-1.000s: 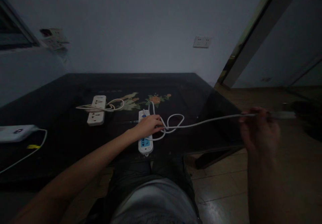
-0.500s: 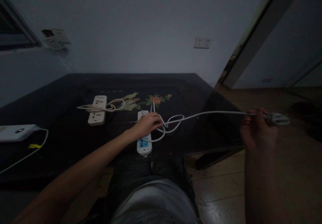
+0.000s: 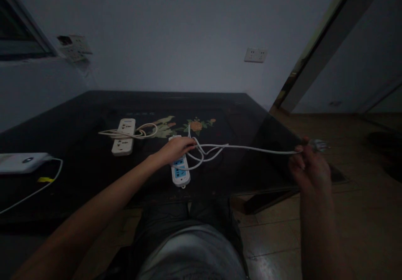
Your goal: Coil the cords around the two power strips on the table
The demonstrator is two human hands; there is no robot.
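A white power strip with blue sockets (image 3: 180, 172) lies on the dark table, partly covered by my left hand (image 3: 178, 149). The fingers of that hand pinch its white cord (image 3: 248, 147) just above the strip. Loose loops of cord lie to the right of the strip. From the left hand the cord runs nearly straight to my right hand (image 3: 309, 162), which is closed around it beyond the table's right part. The plug (image 3: 319, 145) sticks out past the right fingers and looks blurred.
A second power strip (image 3: 123, 145), wrapped in its own cord, lies further left. At the left edge sits a white device (image 3: 23, 163) with a cable and a yellow tag (image 3: 45, 180). Wall sockets (image 3: 255, 55) are behind the dark table (image 3: 220, 179).
My right hand has moved left, bringing the plug closer to the table. My left hand has shifted slightly up and left, now pinching the cord nearer the strip's upper part.
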